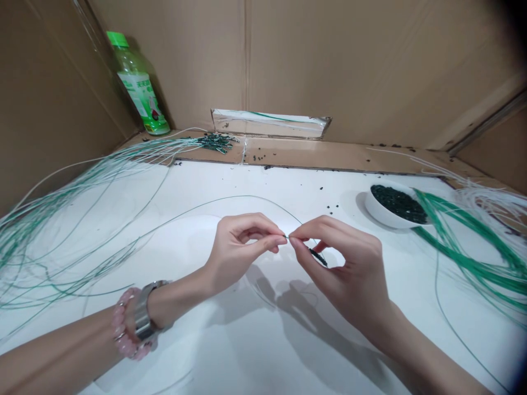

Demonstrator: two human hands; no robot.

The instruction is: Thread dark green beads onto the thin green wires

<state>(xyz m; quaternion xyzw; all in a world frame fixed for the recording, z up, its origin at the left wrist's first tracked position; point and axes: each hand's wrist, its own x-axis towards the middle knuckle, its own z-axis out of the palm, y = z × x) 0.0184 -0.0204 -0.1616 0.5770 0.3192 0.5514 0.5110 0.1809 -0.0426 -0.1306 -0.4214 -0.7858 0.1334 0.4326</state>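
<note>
My left hand (pixel 242 244) is closed in a pinch, with a tiny dark bead (pixel 285 236) at the tips of its thumb and finger. Just to its right, my right hand (pixel 349 263) pinches a thin green cord, and the two sets of fingertips almost meet. A short string of dark green beads (pixel 318 257) shows in the gap under the right hand's curled fingers. From the hands, a thin cord (pixel 230 196) arcs away to the left above the white surface. The cord's very end is too small to make out.
A white bowl (pixel 381 213) of dark beads stands at the right, with green cord (pixel 473 252) coiled beside it. Loose cords (pixel 82 181) with beaded ends (pixel 216 143) spread along the left. A green bottle (pixel 142 93) leans against the cardboard wall (pixel 329 60). Stray beads lie around.
</note>
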